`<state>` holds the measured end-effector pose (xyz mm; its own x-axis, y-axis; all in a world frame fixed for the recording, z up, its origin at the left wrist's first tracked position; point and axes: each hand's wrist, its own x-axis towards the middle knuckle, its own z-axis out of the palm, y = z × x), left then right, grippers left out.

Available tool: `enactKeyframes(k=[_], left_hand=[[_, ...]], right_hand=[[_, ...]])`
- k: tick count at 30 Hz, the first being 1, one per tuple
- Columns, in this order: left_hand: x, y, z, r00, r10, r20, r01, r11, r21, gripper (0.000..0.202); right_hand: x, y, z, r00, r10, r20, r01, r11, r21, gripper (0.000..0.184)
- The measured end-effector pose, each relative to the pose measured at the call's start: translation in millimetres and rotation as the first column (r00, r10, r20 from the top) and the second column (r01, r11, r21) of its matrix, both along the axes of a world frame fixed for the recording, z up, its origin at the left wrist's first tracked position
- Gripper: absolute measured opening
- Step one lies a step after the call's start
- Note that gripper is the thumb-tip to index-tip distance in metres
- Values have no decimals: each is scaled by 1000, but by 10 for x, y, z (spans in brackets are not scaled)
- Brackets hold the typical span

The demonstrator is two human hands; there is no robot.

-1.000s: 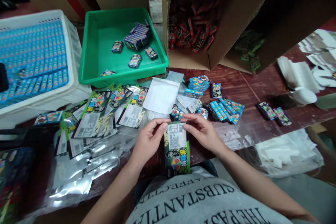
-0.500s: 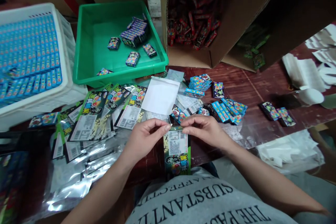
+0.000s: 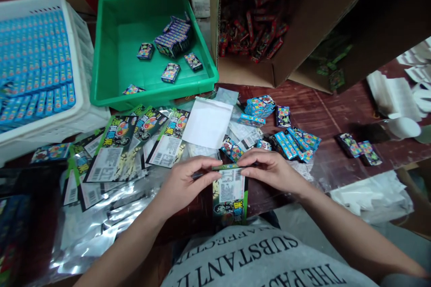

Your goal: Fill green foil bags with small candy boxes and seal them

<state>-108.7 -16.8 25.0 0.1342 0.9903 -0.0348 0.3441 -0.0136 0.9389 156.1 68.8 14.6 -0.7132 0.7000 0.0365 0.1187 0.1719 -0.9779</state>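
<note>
Printed packet (image 3: pixel 230 190) is held upper edge foremost at the near side of the table (image 3: pixel 333 116), pinched narrowly in a thumb-and-finger grip by left hand (image 3: pixel 190 181) and right hand (image 3: pixel 273 172). Judged light, bendable, probably slick; best held by edges.

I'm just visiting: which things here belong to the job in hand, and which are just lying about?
Seemingly part of the job:
- black-and-green printed packet, held by left hand and right hand
- similar flat packets, at left
- probably small blue printed boxes, beyond the right hand

Apparently just lying about:
- white round object
- loose white sheet-like pieces, far right
</note>
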Motion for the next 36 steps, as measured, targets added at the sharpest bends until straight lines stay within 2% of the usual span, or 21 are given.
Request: enactKeyframes(k=[3, 5, 6, 7, 9, 10, 12, 15, 18, 19, 21, 23, 24, 26, 29, 33, 36], left_hand=[[-8, 32, 2, 999, -44, 12, 44, 998, 37, 11], [-21, 70, 21, 997, -83, 1, 83, 996, 34, 11], [-27, 93, 35, 995, -98, -13, 98, 995, 26, 11], [-31, 119, 50, 993, -113, -30, 113, 993, 22, 11], [-27, 175, 82, 988, -134, -81, 137, 990, 32, 9], [-20, 204, 96, 983, -140, -117, 146, 988, 46, 8], [-7, 257, 117, 970, -145, -193, 163, 983, 80, 7], [-42, 333, 123, 954, -165, -252, 195, 975, 102, 9], [-209, 486, 108, 938, -175, -299, 215, 971, 106, 10], [-290, 573, 98, 942, -121, -314, 165, 979, 116, 11], [-463, 803, 64, 945, 104, -309, -62, 988, 142, 17], [-604, 1066, 12, 905, 344, -249, -319, 938, 138, 31], [-651, 1188, -16, 896, 399, -195, -386, 917, 100, 38], [-688, 1372, -69, 924, 378, -60, -379, 925, -20, 42], [-652, 1458, -117, 953, 284, 110, -268, 953, -138, 42], [-578, 1396, -134, 945, 288, 156, -270, 954, -128, 47], [-545, 1402, -122, 950, 265, 167, -246, 961, -122, 46]], right_hand=[[8, 88, 27, 994, 101, 32, -105, 986, 129, 13], [-84, 252, 84, 982, 174, 73, -185, 960, 212, 15], [-177, 372, 117, 980, 169, 101, -190, 947, 258, 18], [-303, 513, 149, 983, 123, 138, -161, 937, 310, 21], [-645, 842, 193, 966, -71, 249, -42, 906, 420, 26], [-844, 1013, 199, 929, -181, 323, 9, 883, 469, 28], [-1234, 1326, 171, 798, -330, 505, 35, 861, 507, 33], [-1647, 1625, 36, 703, -364, 611, 44, 880, 474, 27], [-1768, 1698, -123, 709, -313, 632, 22, 906, 423, 26], [-1760, 1688, -158, 726, -291, 623, 13, 912, 411, 25], [-1706, 1643, -184, 779, -240, 580, -6, 921, 391, 21], [-1630, 1587, -154, 833, -193, 518, -23, 924, 382, 20], [-1590, 1562, -124, 860, -171, 480, -27, 925, 379, 20], [-1506, 1527, -51, 918, -136, 373, -12, 929, 369, 19], [-1385, 1532, 46, 984, -100, 147, 45, 941, 336, 18], [-1324, 1594, 100, 991, -127, -47, 134, 956, 260, 22], [-1380, 1601, 86, 998, -36, -59, 49, 974, 221, 39]])
